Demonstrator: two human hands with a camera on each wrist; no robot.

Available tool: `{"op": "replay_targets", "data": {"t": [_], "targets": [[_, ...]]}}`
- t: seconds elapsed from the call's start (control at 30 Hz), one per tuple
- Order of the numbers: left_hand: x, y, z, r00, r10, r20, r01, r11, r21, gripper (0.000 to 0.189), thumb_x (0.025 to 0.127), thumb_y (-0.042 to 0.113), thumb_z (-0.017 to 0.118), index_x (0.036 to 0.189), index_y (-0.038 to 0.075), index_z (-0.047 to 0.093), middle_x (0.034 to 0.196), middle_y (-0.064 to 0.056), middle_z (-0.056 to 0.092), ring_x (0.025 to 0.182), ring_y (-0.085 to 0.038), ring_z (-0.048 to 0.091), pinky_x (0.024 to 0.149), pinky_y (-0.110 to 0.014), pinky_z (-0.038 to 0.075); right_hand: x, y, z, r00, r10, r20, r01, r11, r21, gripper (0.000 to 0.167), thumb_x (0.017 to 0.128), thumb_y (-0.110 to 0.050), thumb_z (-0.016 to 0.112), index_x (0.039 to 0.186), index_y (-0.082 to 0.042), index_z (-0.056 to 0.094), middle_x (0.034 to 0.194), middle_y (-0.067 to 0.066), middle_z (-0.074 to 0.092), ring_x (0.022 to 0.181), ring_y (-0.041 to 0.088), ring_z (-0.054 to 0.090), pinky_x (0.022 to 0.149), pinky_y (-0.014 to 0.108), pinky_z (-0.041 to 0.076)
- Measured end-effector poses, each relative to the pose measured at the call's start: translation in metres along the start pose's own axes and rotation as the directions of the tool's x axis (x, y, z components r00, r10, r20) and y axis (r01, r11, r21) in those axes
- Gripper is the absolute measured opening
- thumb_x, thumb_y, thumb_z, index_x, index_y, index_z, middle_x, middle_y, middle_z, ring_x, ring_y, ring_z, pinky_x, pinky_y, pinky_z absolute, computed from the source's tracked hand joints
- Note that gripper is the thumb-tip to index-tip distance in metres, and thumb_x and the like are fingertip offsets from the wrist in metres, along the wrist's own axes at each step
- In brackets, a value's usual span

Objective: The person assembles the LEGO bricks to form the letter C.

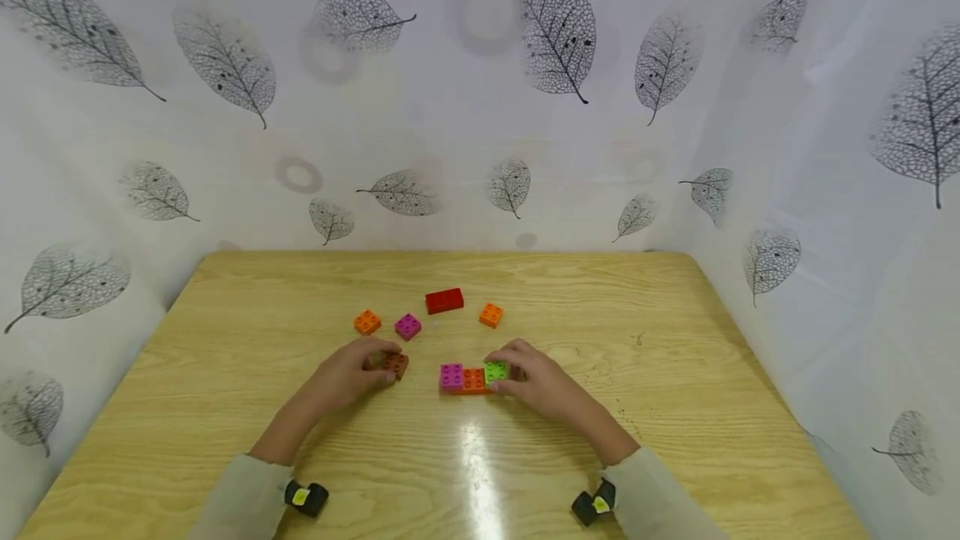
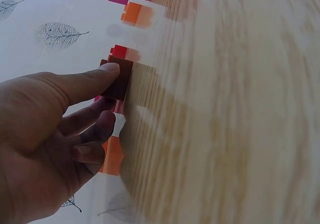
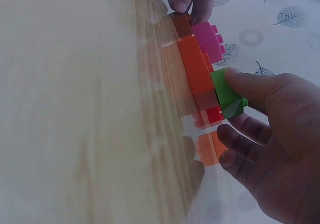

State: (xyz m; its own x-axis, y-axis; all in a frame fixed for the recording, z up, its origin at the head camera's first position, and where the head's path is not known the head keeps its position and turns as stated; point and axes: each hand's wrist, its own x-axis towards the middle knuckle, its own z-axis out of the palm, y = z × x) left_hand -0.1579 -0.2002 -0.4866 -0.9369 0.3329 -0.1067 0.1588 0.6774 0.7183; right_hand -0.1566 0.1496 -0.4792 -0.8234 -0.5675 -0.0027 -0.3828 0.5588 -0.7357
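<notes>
A pale left sleeve (image 1: 247, 494) lies at the left, with a black wrist strap (image 1: 306, 498) beside the left hand's wrist. The left hand (image 1: 347, 377) pinches a brown brick (image 1: 397, 366) between thumb and fingers, its studs facing up, just at the fingertips. Just beyond that hand's knuckles lies a small orange brick (image 1: 367, 322); beyond its fingertips, slightly to the right, lies a loose magenta brick (image 1: 408, 327). Farther out and right of the left hand is a red brick (image 1: 445, 301), longer than these.

Between the two hands, nearer the right, a long orange-red brick (image 1: 473, 379) rests on the wooden table (image 1: 390, 465). A second magenta brick (image 1: 452, 377) sits on its left end, toward the left hand. Beyond the right hand, a little left of its knuckles, lies another orange brick (image 1: 491, 315). On the long brick's right end is a green brick (image 1: 495, 372), which the right hand (image 1: 538, 382) grasps with its thumb on the near side; whether it is fully pressed down I cannot tell.
</notes>
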Motion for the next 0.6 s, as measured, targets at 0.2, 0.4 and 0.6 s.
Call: {"op": "replay_targets", "data": {"t": [0.2, 0.4, 0.6], "targets": [[0.0, 0.002, 0.002, 1.0, -0.012, -0.025, 0.013, 0.999, 0.034, 0.039, 0.093, 0.027, 0.074, 0.13, 0.019, 0.065, 0.125, -0.003, 0.065, 0.086, -0.015, 0.053, 0.075, -0.034, 0.044, 0.0, 0.0, 0.0, 1.0, 0.009, -0.001, -0.009, 1.0, 0.005, 0.038, 0.097, -0.033, 0.068, 0.132, -0.018, 0.064, 0.114, -0.009, 0.056, 0.086, 0.011, 0.05, 0.072, 0.027, 0.048], [0.0, 0.007, 0.002, 0.998, -0.032, -0.052, 0.035, 0.999, 0.039, 0.039, 0.092, 0.027, 0.074, 0.129, 0.018, 0.066, 0.118, -0.002, 0.067, 0.085, -0.016, 0.054, 0.073, -0.034, 0.044, 0.0, -0.002, 0.0, 1.0, 0.02, -0.001, -0.02, 1.0, 0.002, 0.038, 0.097, -0.033, 0.068, 0.132, -0.02, 0.064, 0.115, -0.01, 0.055, 0.086, 0.011, 0.051, 0.072, 0.027, 0.049], [-0.002, 0.017, 0.004, 0.996, -0.044, -0.075, 0.046, 0.999, 0.015, 0.037, 0.091, 0.028, 0.075, 0.126, 0.02, 0.066, 0.112, 0.001, 0.066, 0.084, -0.016, 0.053, 0.07, -0.033, 0.044, 0.0, -0.001, -0.001, 1.0, 0.016, 0.001, -0.016, 1.0, 0.003, 0.037, 0.098, -0.033, 0.067, 0.132, -0.019, 0.064, 0.116, -0.01, 0.055, 0.086, 0.011, 0.051, 0.072, 0.027, 0.049]]}}
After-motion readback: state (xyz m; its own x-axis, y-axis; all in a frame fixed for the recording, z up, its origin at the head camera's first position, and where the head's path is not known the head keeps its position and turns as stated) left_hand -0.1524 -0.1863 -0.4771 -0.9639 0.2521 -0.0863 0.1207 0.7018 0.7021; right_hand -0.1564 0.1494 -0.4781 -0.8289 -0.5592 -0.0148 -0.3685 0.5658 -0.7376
